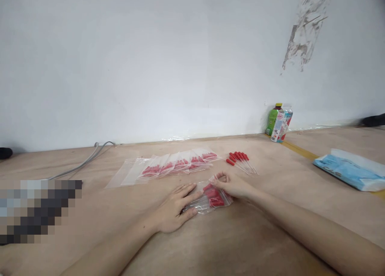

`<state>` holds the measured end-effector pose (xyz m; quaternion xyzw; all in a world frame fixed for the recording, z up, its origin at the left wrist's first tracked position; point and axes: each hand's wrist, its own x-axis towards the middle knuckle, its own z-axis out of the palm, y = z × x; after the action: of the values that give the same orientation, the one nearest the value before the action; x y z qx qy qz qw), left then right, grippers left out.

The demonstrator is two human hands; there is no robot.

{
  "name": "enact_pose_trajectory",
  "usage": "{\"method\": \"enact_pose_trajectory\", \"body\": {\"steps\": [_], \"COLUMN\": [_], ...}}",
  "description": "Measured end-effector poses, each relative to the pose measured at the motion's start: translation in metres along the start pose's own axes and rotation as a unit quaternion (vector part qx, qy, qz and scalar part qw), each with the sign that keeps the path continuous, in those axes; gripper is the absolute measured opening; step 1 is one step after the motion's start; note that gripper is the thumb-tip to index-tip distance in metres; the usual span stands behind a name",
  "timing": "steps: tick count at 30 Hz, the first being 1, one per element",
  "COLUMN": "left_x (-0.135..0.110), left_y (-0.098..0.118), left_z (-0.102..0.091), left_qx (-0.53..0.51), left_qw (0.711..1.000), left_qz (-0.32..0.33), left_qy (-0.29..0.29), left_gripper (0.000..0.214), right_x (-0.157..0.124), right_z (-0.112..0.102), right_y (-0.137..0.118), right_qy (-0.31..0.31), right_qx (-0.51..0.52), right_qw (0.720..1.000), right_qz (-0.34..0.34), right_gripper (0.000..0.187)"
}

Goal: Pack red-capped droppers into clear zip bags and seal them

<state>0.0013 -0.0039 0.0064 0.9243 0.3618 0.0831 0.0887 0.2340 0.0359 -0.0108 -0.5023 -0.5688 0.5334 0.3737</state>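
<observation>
A clear zip bag (205, 210) lies flat on the table in front of me, with several red-bulbed droppers (215, 198) inside it. Across its left end, my left hand (173, 210) rests with fingers spread. At the right end, where the zip strip runs, my right hand (233, 184) is closed in a pinch on the bag's edge. Just beyond that hand, several loose droppers (239, 156) are fanned out, red bulbs pointing away. Behind the bag, overlapping zip bags (177, 165) form a row; most show red bulbs inside, and those at the left end look empty.
Two bottles, one a green bottle (272, 121) and one a printed bottle (281, 126), stand by the wall. A blue-and-white tissue pack (349, 169) lies at the right. Grey cables (78, 165) run to a blurred-out object (39, 212) at the left.
</observation>
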Motion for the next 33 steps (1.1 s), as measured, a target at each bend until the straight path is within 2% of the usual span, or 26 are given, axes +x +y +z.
{"method": "enact_pose_trajectory", "body": {"steps": [4, 6, 11, 14, 17, 24, 28, 30, 33], "left_x": [0.001, 0.001, 0.001, 0.0, 0.001, 0.001, 0.001, 0.001, 0.003], "left_y": [0.001, 0.002, 0.002, 0.0, 0.0, 0.001, -0.001, -0.002, -0.001], "left_z": [-0.001, -0.002, -0.001, -0.001, -0.001, -0.001, 0.002, 0.003, 0.003], "left_qx": [0.004, 0.004, -0.002, -0.001, 0.0, 0.009, 0.013, 0.019, 0.032], "left_qw": [1.0, 1.0, 1.0, 1.0, 1.0, 1.0, 1.0, 1.0, 0.999], "left_qz": [-0.007, -0.008, 0.002, 0.007, 0.014, 0.015, 0.001, 0.003, 0.016], "left_qy": [-0.01, -0.009, -0.004, 0.001, 0.004, 0.011, 0.011, 0.016, 0.018], "left_gripper": [0.046, 0.046, 0.044, 0.043, 0.042, 0.043, 0.043, 0.043, 0.045], "right_x": [-0.004, -0.004, 0.0, 0.0, -0.004, -0.006, -0.003, -0.001, 0.003], "right_z": [-0.004, -0.002, 0.006, 0.006, 0.008, 0.015, 0.012, 0.007, -0.001], "right_y": [-0.006, -0.006, 0.004, 0.005, 0.0, -0.003, -0.001, -0.002, -0.005], "right_qy": [-0.038, -0.032, 0.018, -0.012, -0.028, 0.028, 0.061, 0.025, -0.064], "right_qx": [-0.058, -0.061, -0.031, 0.014, 0.008, 0.025, -0.074, -0.122, -0.151], "right_qw": [0.997, 0.997, 0.998, 0.999, 0.999, 0.999, 0.995, 0.992, 0.985], "right_qz": [0.023, 0.021, -0.052, -0.042, -0.028, -0.019, -0.036, 0.0, 0.045], "right_gripper": [0.031, 0.03, 0.031, 0.034, 0.035, 0.022, 0.021, 0.02, 0.02]}}
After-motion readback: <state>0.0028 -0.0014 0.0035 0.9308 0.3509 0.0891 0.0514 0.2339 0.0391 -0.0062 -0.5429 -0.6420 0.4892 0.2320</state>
